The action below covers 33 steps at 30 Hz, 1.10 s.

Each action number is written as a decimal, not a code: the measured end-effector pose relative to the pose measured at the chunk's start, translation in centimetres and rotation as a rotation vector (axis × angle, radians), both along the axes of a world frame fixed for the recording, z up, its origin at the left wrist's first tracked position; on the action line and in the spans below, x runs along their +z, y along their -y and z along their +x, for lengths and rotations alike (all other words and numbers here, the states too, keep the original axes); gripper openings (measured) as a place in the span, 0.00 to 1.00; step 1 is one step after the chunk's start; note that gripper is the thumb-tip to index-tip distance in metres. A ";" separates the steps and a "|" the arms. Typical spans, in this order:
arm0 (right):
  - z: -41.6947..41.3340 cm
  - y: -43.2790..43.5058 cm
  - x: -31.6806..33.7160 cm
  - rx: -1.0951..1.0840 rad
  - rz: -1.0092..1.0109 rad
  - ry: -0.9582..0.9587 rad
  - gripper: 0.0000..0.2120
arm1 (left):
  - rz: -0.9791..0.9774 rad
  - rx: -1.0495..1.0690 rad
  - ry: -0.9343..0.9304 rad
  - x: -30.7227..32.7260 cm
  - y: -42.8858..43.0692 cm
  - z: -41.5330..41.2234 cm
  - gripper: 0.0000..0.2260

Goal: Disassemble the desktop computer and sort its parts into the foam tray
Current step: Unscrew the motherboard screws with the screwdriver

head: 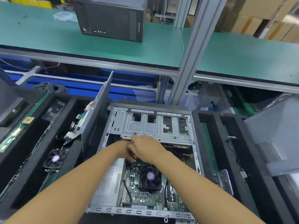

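Note:
An open desktop case (146,159) lies flat in front of me, its grey drive cage (153,125) at the far end. Inside are the motherboard (145,196), a black CPU fan (150,177) and a silver power supply (110,183). My right hand (145,147) grips a yellow-and-black screwdriver handle (133,153) just below the drive cage's near edge. Partly hidden beneath it, my left hand (125,151) curls its fingers at the same spot, near the tool. The black foam tray (40,143) on the left holds a loose fan (55,159) and circuit boards (76,126).
A removed side panel (95,113) leans upright between case and left tray. Another black foam tray (226,151) with slots stands on the right, a perforated grey panel (275,135) beyond it. A second black tower (111,18) sits on the green shelf behind an aluminium post (192,50).

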State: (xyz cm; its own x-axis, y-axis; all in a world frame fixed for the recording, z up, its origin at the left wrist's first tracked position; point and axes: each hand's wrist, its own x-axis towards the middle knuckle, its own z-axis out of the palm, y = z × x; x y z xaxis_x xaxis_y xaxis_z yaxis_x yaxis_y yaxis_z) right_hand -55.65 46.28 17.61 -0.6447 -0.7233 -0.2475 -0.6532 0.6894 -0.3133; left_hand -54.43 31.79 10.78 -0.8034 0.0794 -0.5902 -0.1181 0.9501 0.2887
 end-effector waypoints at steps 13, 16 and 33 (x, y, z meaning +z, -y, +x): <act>0.4 -0.5 0.5 0.125 -0.045 0.097 0.11 | 0.049 0.061 0.005 -0.6 0.2 0.1 0.12; 0.3 -0.8 0.6 0.124 -0.095 0.130 0.09 | 0.044 0.040 -0.018 -0.4 0.2 0.2 0.13; -0.1 0.1 1.0 0.033 -0.031 -0.017 0.13 | 0.001 0.032 -0.057 -0.2 0.1 0.1 0.19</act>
